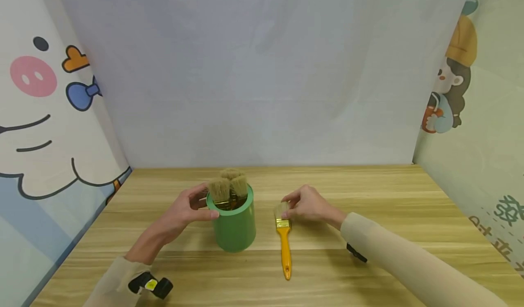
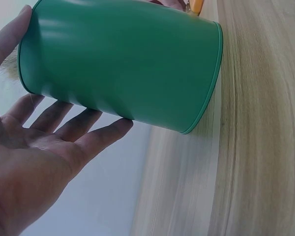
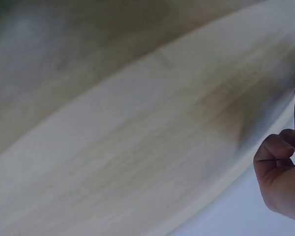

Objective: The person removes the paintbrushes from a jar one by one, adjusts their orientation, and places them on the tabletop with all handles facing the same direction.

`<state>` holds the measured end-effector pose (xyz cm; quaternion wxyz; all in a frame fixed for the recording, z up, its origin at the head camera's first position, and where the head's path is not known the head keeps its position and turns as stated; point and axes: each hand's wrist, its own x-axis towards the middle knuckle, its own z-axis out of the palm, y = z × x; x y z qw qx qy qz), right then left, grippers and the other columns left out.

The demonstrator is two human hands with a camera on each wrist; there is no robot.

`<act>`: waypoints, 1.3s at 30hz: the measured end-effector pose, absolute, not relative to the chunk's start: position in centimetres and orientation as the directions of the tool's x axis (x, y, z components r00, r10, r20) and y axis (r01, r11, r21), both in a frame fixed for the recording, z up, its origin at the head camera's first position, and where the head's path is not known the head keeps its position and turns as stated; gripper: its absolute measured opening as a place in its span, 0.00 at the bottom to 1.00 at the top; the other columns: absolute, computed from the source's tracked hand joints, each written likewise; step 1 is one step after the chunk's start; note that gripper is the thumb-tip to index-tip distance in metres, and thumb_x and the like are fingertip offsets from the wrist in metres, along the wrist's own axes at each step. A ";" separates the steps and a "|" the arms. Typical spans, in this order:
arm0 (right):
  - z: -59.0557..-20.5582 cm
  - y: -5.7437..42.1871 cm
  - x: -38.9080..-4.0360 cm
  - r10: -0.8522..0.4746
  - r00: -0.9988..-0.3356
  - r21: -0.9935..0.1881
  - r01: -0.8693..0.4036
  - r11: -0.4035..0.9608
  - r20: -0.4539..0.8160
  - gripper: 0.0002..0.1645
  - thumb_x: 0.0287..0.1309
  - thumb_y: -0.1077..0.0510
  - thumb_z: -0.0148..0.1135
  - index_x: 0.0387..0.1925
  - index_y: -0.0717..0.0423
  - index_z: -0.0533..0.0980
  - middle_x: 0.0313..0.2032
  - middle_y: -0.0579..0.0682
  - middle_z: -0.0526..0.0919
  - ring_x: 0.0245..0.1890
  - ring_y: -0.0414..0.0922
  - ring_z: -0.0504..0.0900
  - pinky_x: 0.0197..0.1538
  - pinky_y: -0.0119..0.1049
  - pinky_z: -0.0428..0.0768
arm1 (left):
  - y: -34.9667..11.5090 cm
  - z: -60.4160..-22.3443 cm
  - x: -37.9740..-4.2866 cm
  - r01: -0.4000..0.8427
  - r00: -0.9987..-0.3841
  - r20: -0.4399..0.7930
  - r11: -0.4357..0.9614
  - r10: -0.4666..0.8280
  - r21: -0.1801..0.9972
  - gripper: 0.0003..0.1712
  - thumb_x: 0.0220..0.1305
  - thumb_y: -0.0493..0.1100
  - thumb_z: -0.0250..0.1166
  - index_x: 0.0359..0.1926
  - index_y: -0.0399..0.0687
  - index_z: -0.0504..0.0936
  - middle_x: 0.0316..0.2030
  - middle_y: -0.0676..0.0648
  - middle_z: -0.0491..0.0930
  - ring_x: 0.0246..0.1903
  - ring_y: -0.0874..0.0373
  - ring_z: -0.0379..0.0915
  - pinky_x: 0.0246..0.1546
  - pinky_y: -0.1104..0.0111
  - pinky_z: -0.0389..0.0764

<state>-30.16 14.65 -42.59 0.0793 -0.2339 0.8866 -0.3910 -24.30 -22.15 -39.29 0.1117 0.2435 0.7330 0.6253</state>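
Observation:
A green cylindrical container (image 1: pixel 235 229) stands upright on the table, several paintbrushes (image 1: pixel 233 186) sticking out of it bristles up. My left hand (image 1: pixel 182 211) holds it from the left, thumb near the rim. In the left wrist view, the fingers (image 2: pixel 83 123) touch the container's side (image 2: pixel 123 64). To the right, a paintbrush (image 1: pixel 285 248) with a yellow handle points its handle towards me. My right hand (image 1: pixel 307 204) pinches its pale bristles between thumb and fingers. Only part of the right hand (image 3: pixel 282 172) shows in the right wrist view; the brush is hidden there.
The wood-grain table (image 1: pixel 348 184) reaches back to a plain pale curtain (image 1: pixel 262 79). Printed cartoon cloths hang at the left (image 1: pixel 49 116) and right (image 1: pixel 471 152). Black straps with small devices are on both sleeves.

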 end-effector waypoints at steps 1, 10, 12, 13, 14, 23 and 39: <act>-42.6 14.7 -30.2 -0.479 -0.877 -0.728 -0.355 0.586 0.042 0.28 0.53 0.56 0.84 0.53 0.66 0.86 0.31 0.46 0.87 0.33 0.43 0.81 0.38 0.37 0.80 | -22.2 -39.3 -24.3 0.217 -0.856 0.140 0.100 0.497 0.971 0.45 0.68 0.40 0.72 0.81 0.43 0.63 0.73 0.35 0.67 0.71 0.32 0.64 0.59 0.51 0.80; -42.6 14.7 -30.0 -0.484 -0.875 -0.715 -0.360 0.599 0.035 0.27 0.54 0.55 0.84 0.52 0.63 0.87 0.33 0.43 0.88 0.37 0.43 0.82 0.44 0.41 0.81 | -22.2 -39.1 -24.2 0.222 -0.852 0.144 0.097 0.504 0.970 0.45 0.68 0.40 0.72 0.81 0.42 0.61 0.74 0.34 0.66 0.72 0.31 0.63 0.60 0.51 0.79; -42.6 14.7 -30.0 -0.485 -0.874 -0.717 -0.360 0.596 0.035 0.26 0.53 0.55 0.84 0.52 0.63 0.87 0.32 0.43 0.88 0.37 0.43 0.82 0.44 0.41 0.81 | -22.1 -39.0 -24.1 0.221 -0.852 0.144 0.096 0.502 0.971 0.45 0.68 0.40 0.72 0.81 0.42 0.62 0.73 0.34 0.66 0.72 0.31 0.63 0.60 0.51 0.79; -42.6 14.7 -29.9 -0.487 -0.873 -0.720 -0.360 0.594 0.035 0.26 0.53 0.55 0.84 0.52 0.63 0.88 0.32 0.44 0.88 0.37 0.43 0.82 0.44 0.41 0.82 | -22.1 -39.0 -24.1 0.220 -0.854 0.144 0.096 0.501 0.971 0.45 0.68 0.40 0.72 0.81 0.42 0.63 0.73 0.34 0.66 0.72 0.31 0.63 0.59 0.51 0.79; -42.6 14.7 -29.9 -0.488 -0.872 -0.721 -0.360 0.592 0.034 0.26 0.53 0.55 0.84 0.52 0.63 0.88 0.32 0.44 0.88 0.38 0.43 0.82 0.44 0.41 0.82 | -22.1 -39.0 -24.1 0.219 -0.854 0.144 0.095 0.500 0.971 0.45 0.68 0.40 0.72 0.81 0.42 0.63 0.73 0.34 0.66 0.72 0.31 0.63 0.59 0.51 0.80; -42.7 14.9 -29.9 -0.502 -0.864 -0.727 -0.365 0.581 0.032 0.26 0.54 0.56 0.83 0.53 0.64 0.87 0.31 0.43 0.87 0.36 0.43 0.82 0.41 0.40 0.82 | -22.1 -39.0 -24.1 0.214 -0.855 0.139 0.096 0.499 0.972 0.45 0.68 0.39 0.72 0.81 0.43 0.63 0.74 0.34 0.66 0.71 0.31 0.63 0.59 0.50 0.80; -42.5 14.9 -29.8 -0.523 -0.852 -0.737 -0.373 0.564 0.032 0.26 0.54 0.56 0.83 0.53 0.61 0.87 0.37 0.45 0.89 0.35 0.43 0.83 0.41 0.39 0.81 | -22.1 -38.8 -23.9 0.218 -0.855 0.142 0.098 0.499 0.971 0.45 0.68 0.39 0.72 0.81 0.42 0.62 0.74 0.34 0.66 0.71 0.30 0.63 0.59 0.50 0.80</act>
